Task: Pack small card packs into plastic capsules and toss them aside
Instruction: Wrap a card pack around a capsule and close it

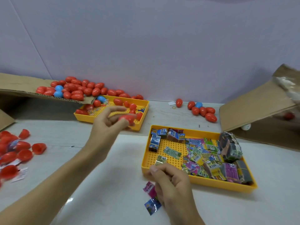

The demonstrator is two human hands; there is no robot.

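Observation:
My left hand (110,122) reaches over the near rim of the far yellow tray (84,116). A blurred red capsule (128,119) sits at its fingertips, apparently pinched. More red capsules (118,101) lie in that tray. My right hand (170,181) is curled at the front left corner of the near yellow tray (145,159). It grips small card packs, with a pink one (148,188) and a blue one (152,206) sticking out below it. Several loose card packs (199,153) and bundled stacks fill the near tray.
A cardboard flap (19,86) at the back left carries a pile of red and blue capsules (76,88). Open red capsule halves (19,151) lie at the left edge. More capsules (203,111) sit by the wall, next to a tilted cardboard box (259,109) at the right.

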